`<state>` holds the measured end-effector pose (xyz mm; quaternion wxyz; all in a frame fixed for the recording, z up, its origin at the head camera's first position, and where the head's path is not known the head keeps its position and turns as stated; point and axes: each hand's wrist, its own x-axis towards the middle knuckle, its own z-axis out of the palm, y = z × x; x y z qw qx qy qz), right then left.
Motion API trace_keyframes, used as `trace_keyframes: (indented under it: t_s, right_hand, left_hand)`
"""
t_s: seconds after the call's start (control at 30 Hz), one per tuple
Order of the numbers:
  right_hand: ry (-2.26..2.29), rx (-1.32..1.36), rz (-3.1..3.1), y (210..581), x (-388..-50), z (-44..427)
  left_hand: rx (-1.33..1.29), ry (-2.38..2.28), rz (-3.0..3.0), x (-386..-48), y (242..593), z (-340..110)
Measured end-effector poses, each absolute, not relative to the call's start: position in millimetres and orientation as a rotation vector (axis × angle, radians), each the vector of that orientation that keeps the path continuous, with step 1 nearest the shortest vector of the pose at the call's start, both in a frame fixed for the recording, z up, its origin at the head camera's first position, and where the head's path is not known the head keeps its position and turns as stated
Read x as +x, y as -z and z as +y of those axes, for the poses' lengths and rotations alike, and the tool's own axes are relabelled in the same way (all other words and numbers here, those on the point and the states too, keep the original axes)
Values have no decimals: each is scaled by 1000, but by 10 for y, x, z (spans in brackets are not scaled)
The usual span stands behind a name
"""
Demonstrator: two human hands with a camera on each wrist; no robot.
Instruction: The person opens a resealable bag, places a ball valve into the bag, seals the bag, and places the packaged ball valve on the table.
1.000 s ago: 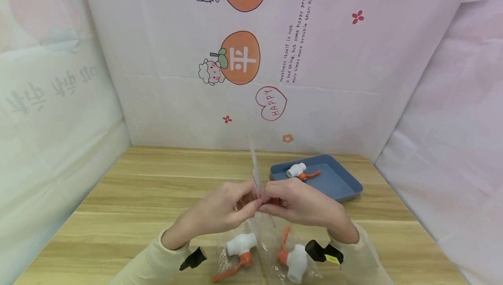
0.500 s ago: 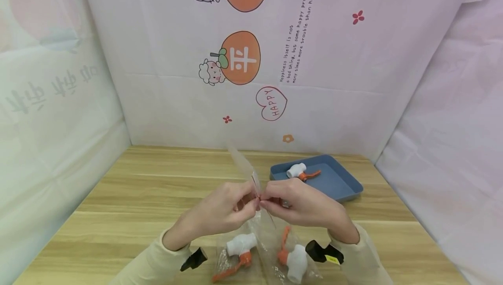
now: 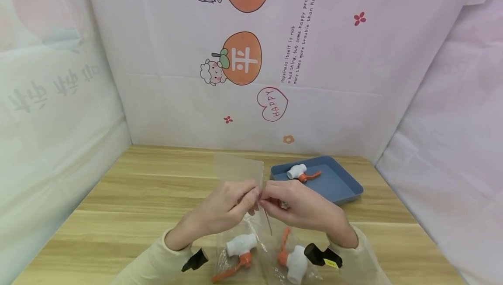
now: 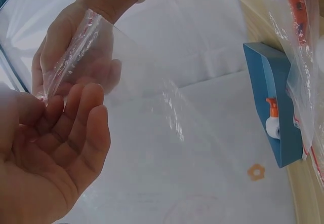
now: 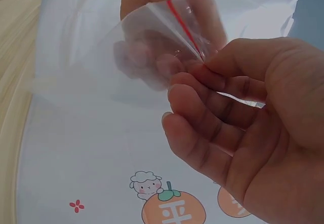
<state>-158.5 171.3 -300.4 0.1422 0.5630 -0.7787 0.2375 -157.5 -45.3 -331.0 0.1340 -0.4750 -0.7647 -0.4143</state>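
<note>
A clear zip bag (image 3: 240, 169) with a red seal line stands up between my hands in the head view. My left hand (image 3: 222, 208) pinches its mouth between thumb and finger, the other fingers loosely bent. Close beside it, my right hand (image 3: 304, 204) pinches the same edge. The right wrist view shows the bag's red strip (image 5: 183, 24) running down to the right thumb and fingertip. Beneath the hands lie two white ball valves with orange handles, a left valve (image 3: 240, 245) and a right valve (image 3: 297, 263), each under clear plastic.
A blue tray (image 3: 334, 182) stands at the back right of the wooden table (image 3: 129, 197). Inside it lies another white valve (image 3: 296, 171) with an orange handle. White printed cloth (image 3: 177, 115) encloses the table at the back and sides.
The clear bag has swung from nearly edge-on to spread out toward the left. My left fingers have shifted slightly at its mouth, while the right hand stays almost in place.
</note>
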Motion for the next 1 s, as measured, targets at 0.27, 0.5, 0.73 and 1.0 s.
trace_keyframes:
  t_s: [0.27, 0.5, 0.73, 1.0]
  right_hand:
    - [-674, 1618, -2187, 2980, -1577, 1704]
    - [-791, 1519, -2130, 3029, -1577, 1665]
    - [-1054, 1587, -1920, 3100, -1592, 1602]
    - [-1399, 1801, -1628, 3112, -1569, 1494]
  left_hand:
    - [-1388, 1144, -2166, -1579, 3281, -495]
    - [-1448, 1158, -2107, -1575, 3249, -518]
    - [-1528, 1195, -1957, -1552, 3209, -490]
    - [-1598, 1319, -1826, -1455, 3194, -470]
